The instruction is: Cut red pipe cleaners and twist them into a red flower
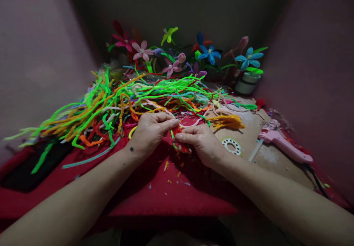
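My left hand [151,130] is closed in a pinch, thumb against forefinger, at the upper end of a small red pipe cleaner piece [177,131]. From the other side my right hand [203,142] grips the same red piece between thumb and fingers, with a bit of red showing below the fingertips. Its full shape is hidden by my fingers. Just left of it, a green pipe cleaner [172,135] hangs close to the fingertips; whether it is held, I cannot tell. Behind both hands spreads a big heap of pipe cleaners [166,89] in green, orange, red and white.
On a brown board [272,168] at right lie a pink glue gun [284,141], a white ring with holes [231,146] and an orange pipe cleaner bundle [226,121]. Pipe cleaner flowers [210,54] and a jar [247,83] stand behind. Scraps litter the red cloth [166,198].
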The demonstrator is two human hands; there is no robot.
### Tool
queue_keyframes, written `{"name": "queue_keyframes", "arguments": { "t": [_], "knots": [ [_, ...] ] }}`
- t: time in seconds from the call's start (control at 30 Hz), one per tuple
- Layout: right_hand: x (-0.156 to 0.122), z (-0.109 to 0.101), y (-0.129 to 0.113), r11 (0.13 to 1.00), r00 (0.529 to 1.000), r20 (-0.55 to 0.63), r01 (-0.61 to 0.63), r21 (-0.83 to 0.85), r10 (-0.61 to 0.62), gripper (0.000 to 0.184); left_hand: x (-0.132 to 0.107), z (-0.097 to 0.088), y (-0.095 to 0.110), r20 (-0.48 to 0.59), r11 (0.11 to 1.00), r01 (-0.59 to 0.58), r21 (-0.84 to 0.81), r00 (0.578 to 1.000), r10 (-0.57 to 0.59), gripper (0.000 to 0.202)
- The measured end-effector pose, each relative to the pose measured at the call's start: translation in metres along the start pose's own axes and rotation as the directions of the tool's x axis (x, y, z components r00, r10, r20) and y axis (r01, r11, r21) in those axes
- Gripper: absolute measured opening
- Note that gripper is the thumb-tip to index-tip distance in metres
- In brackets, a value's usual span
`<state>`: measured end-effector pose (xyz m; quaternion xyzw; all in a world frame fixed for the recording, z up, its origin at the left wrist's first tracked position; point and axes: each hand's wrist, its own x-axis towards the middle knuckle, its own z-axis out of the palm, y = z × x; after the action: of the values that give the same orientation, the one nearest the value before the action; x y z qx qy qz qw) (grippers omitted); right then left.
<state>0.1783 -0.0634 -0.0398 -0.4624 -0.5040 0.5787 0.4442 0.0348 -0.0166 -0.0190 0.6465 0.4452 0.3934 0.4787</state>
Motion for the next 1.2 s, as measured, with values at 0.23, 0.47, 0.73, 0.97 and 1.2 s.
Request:
{"name": "queue_keyframes", "arguments": {
  "t": [0.23,0.47,0.73,0.97,1.2],
  "knots": [
    [0.001,0.003,0.003,0.991,0.999,-0.012,-0.043,0.124,0.045,0.019,0.004,0.005,-0.008,0.122,0.940,0.208,-0.270,0.976,-0.181,0.030],
    [0.003,-0.001,0.005,0.997,0.999,-0.029,-0.014,0.072,0.016,0.023,0.002,0.002,-0.006,0.276,0.930,0.279,-0.238,0.938,-0.210,0.025],
    [0.002,0.002,0.007,0.991,0.998,-0.047,-0.025,0.134,0.032,0.022,-0.005,0.004,0.002,0.029,0.971,-0.142,0.192,0.990,0.139,0.018],
    [0.001,-0.001,0.003,0.999,0.999,-0.050,0.009,0.042,-0.007,0.026,-0.001,-0.002,-0.001,0.265,0.973,0.109,-0.202,0.963,-0.053,0.037],
    [0.001,-0.003,0.003,0.996,0.995,-0.058,0.074,-0.046,-0.076,0.027,-0.003,-0.001,-0.002,0.262,0.962,0.163,-0.220,0.960,-0.102,0.030]
  ]
}}
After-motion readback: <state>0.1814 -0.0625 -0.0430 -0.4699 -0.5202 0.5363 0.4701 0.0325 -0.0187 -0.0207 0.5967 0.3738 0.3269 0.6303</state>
